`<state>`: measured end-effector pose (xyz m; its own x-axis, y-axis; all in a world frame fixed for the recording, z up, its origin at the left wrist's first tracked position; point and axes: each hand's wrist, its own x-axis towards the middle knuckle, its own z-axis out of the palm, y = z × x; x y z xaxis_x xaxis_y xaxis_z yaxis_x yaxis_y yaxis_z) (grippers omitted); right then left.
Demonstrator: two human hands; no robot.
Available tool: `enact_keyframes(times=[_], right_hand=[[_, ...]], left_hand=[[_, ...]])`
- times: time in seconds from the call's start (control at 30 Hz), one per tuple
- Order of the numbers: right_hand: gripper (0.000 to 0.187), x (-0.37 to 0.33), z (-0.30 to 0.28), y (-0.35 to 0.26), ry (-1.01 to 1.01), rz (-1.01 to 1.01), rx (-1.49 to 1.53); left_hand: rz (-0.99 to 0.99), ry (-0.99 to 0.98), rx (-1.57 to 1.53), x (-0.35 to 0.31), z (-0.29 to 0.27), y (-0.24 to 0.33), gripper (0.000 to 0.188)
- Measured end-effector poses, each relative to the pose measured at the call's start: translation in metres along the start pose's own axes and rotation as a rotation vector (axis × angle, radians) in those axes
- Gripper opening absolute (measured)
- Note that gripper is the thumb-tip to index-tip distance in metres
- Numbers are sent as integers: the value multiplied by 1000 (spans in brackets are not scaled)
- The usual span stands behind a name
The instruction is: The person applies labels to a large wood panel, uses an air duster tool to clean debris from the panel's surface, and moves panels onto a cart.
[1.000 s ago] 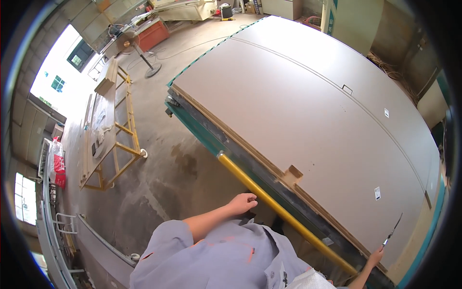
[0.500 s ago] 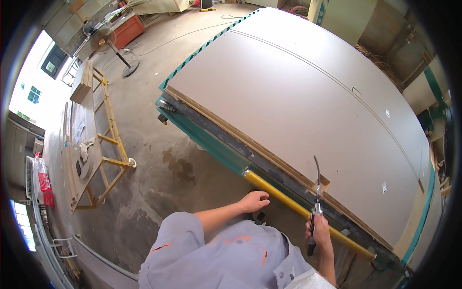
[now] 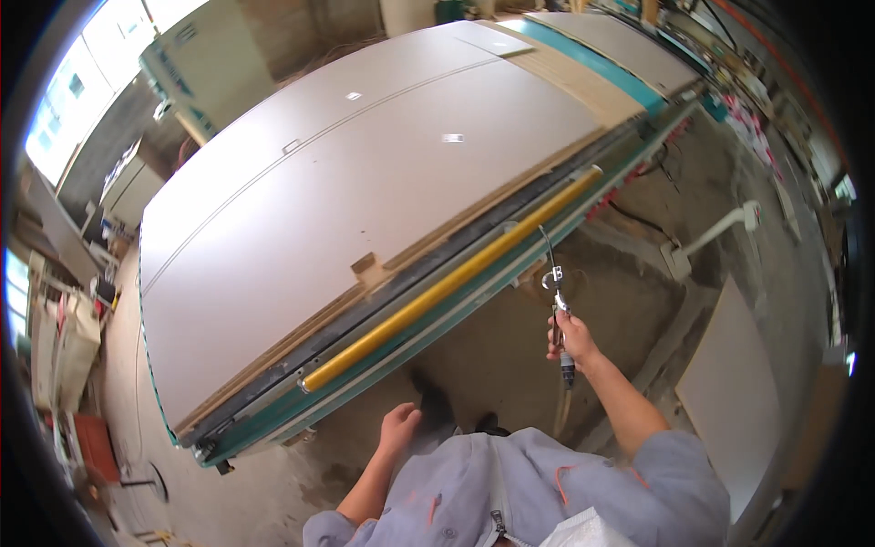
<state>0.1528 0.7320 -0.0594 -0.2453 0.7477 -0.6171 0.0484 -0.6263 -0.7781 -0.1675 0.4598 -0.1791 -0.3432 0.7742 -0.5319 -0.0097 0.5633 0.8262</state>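
Observation:
An air blow gun (image 3: 559,276) with a thin bent nozzle is in my right hand (image 3: 574,337), its hose hanging below. The nozzle tip is near the yellow roller (image 3: 456,279) along the worktable's near edge; I cannot tell whether they touch. My left hand (image 3: 399,427) hangs in front of my body, fingers curled, with nothing seen in it. Across the table lies a large pale panel (image 3: 383,196). Its near edge shows layered brown wood strips and a small notch (image 3: 366,270). Two small white labels (image 3: 453,139) are on its surface.
Teal parts of the table frame (image 3: 264,438) run below the roller. At right, a pale board (image 3: 729,392) is beside a white metal stand (image 3: 715,237) on the concrete floor. A red cabinet (image 3: 93,447) stands at the lower left.
My view has swung to the right, showing the panel's right end and the floor beyond. The blow gun remains in my right hand, now off the panel's edge near the roller.

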Motion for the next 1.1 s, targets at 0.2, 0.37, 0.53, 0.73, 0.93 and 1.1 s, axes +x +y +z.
enact_keyframes(times=[0.2, 0.37, 0.53, 0.73, 0.93, 1.1], right_hand=[[42, -47, -37, 37, -69, -80, 229], [41, -42, -21, 28, -127, -105, 57], [40, 12, 15, 5, -207, -24, -112], [38, 161, -8, -58, 36, -16, 5], [40, 260, -63, -137, 190, 33, 111], [40, 323, -145, -187, 222, 39, 212]], left_hand=[[109, -224, 175, -10, 91, 50, 41], [154, -384, 373, -1, 149, 64, 42], [97, -453, 389, 21, 184, 98, 41], [36, -248, 284, 74, 209, 133, 39], [-26, -103, 94, 147, 232, 136, 42], [-136, -152, 112, 189, 275, 241, 44]])
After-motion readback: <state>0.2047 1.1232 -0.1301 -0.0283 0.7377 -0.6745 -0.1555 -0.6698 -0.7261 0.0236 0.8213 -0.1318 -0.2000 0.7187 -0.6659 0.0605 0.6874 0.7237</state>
